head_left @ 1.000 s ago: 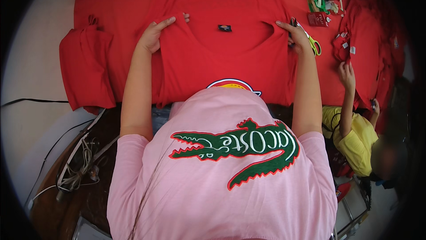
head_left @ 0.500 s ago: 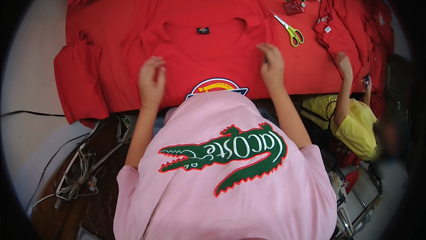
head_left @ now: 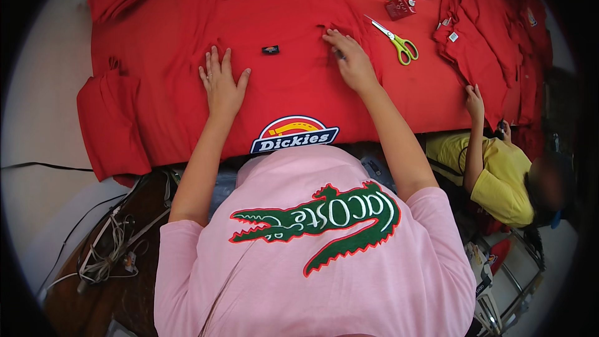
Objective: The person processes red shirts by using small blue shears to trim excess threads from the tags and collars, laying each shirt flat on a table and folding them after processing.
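Our red shirt [head_left: 284, 87] lies spread over the surface [head_left: 418, 103], reaching its near edge. Our left hand [head_left: 224, 86] rests on it, fingers wide; our right hand [head_left: 354, 64] is nearer the scissors [head_left: 394, 38] — whether it grips the small dark item [head_left: 340, 54] by its fingers, we cannot tell.

The person's two hands [head_left: 224, 92] [head_left: 357, 67], one co-worker [head_left: 499, 178], one pair of scissors [head_left: 394, 38] show.

left hand [head_left: 223, 91] on red shirt [head_left: 284, 91], scissors [head_left: 399, 44]
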{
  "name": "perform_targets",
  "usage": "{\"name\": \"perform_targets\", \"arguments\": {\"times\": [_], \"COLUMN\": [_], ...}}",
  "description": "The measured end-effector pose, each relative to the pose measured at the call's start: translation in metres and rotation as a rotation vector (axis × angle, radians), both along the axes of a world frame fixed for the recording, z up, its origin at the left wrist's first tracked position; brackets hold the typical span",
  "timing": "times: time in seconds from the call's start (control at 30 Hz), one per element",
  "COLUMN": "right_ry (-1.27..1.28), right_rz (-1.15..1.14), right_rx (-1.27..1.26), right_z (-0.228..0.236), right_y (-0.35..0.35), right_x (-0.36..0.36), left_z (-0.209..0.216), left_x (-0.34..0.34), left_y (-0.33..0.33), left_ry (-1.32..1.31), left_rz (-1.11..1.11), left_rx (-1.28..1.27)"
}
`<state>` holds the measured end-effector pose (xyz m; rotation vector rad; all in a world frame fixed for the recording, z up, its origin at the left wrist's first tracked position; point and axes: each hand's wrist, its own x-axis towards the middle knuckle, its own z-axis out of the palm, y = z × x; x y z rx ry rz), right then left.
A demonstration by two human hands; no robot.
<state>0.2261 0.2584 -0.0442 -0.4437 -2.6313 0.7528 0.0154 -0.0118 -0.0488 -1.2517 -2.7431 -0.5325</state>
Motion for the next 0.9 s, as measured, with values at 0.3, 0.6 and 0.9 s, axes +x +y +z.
{"name": "perform_targets", "arguments": {"times": [0.3, 0.6, 0.9], "right_ry": [0.008, 0.106, 0.035], "right_rz": [-0.665, -0.761, -0.451], "right_rx": [-0.862, -0.709, -0.487], "right_z": [0.000, -0.034, -0.022], "right_y": [0.054, 0.069, 0.080], "right_x": [0.021, -0.010, 0.013], "left_z": [0.001, -0.013, 0.006], "left_x": [0.082, 0.068, 0.049], "left_y": [0.143, 0.218, 0.174], "left_ry": [-1.129, -1.488, -1.455], "left_rz": [0.017, 0.362, 0.212], "left_rx": [0.694, 0.657, 0.726]}}
